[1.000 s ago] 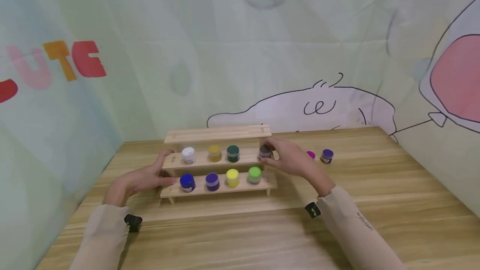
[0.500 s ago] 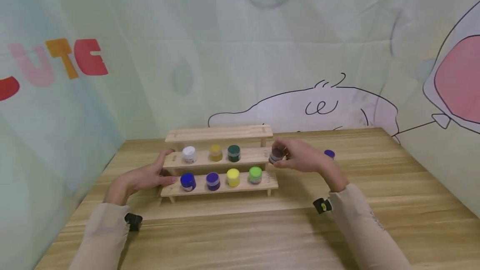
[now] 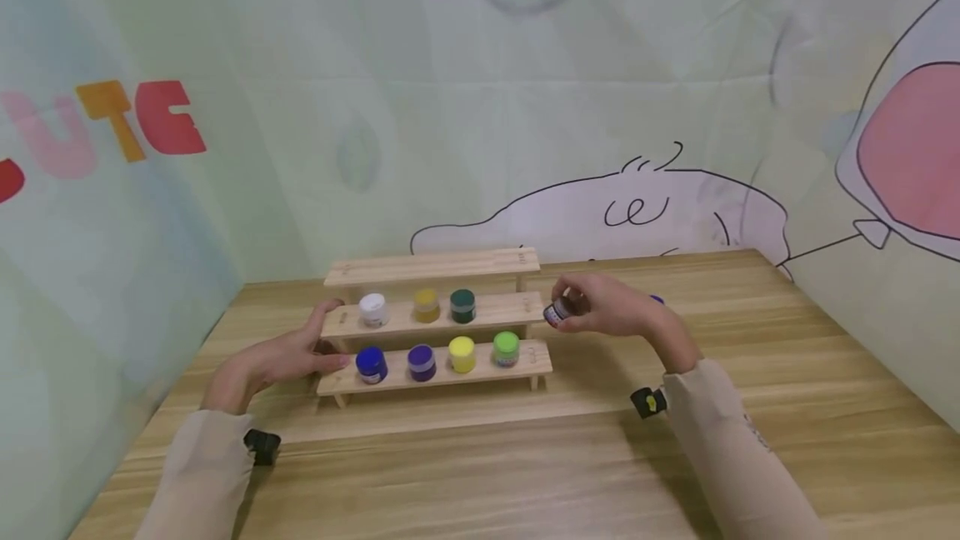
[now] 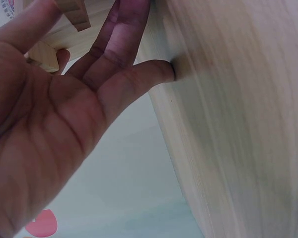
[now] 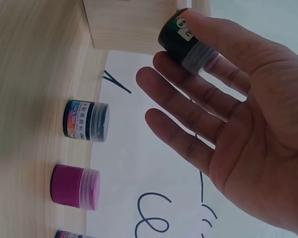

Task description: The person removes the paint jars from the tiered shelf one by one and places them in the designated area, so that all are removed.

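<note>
Nearby, three jars [image 5: 75,187] stand beside the rack [image 3: 435,267].

Holds both arms [image 3: 738,461] out in front, well apart, with wrists [image 3: 228,386] bare. Angles left hand [image 3: 288,352] inward, with thumb [image 3: 330,362] nearest the body, fingers bent beyond the palm [image 4: 39,129] and little finger [image 4: 136,82] stretched away from the others. Pinches between thumb and index finger [image 5: 233,77] of right hand [image 3: 609,305], with palm facing left and index partly hidden; spreads the remaining three fingers [image 5: 176,135], slightly bent, alongside.
</note>
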Demonstrator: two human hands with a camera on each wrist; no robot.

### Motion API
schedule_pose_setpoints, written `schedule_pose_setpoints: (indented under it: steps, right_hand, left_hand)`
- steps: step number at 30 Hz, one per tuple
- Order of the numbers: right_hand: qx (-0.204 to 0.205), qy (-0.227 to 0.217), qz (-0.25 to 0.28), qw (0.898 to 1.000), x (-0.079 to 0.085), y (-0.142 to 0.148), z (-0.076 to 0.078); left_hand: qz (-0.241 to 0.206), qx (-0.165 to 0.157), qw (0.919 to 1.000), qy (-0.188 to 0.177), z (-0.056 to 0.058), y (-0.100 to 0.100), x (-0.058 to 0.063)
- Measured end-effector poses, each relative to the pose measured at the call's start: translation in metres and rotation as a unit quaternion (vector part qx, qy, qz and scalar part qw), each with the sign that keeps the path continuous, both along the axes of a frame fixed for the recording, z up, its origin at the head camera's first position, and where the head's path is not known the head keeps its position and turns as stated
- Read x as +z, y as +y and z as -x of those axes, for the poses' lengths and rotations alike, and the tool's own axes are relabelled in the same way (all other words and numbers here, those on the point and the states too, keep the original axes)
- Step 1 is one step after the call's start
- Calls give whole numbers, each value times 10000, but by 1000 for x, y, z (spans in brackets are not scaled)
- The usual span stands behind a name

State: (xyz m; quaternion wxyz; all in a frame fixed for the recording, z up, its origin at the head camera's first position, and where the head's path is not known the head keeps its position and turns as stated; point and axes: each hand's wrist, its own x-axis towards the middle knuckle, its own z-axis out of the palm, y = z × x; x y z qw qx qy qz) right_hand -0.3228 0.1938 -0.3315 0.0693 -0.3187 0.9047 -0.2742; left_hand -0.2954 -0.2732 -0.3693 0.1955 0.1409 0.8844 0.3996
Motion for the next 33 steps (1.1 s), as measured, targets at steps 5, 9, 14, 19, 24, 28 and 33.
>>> schedule_pose_setpoints:
  steps: [5, 9, 14, 19, 24, 28, 33]
  right_hand:
    - [-7, -176, -150, 9997, -5, 5, 2]
    - [-122, -295, -343, 9989, -14, 10, 7]
    - [-137, -354, -492, 9981, -23, 14, 11]
    - [-37, -273, -544, 9981, -31, 17, 17]
    - [-138, -416, -633, 9970, -36, 18, 20]
    - [-156, -423, -722, 9964, -38, 18, 20]
    - [-118, -363, -690, 9969, -38, 21, 20]
  left_hand:
    - [-34, -68, 10000, 42, 0, -1, -1]
    - [-41, -98, 9999, 53, 0, -1, -2]
    - [-22, -97, 9999, 63, -1, 0, 0]
    - [-1, -55, 10000, 55, -1, -1, 0]
    - [-9, -33, 10000, 84, -1, -1, 0]
    - [2, -23, 9999, 111, -2, -1, -1]
    - [66, -17, 9998, 177, -1, 0, -1]
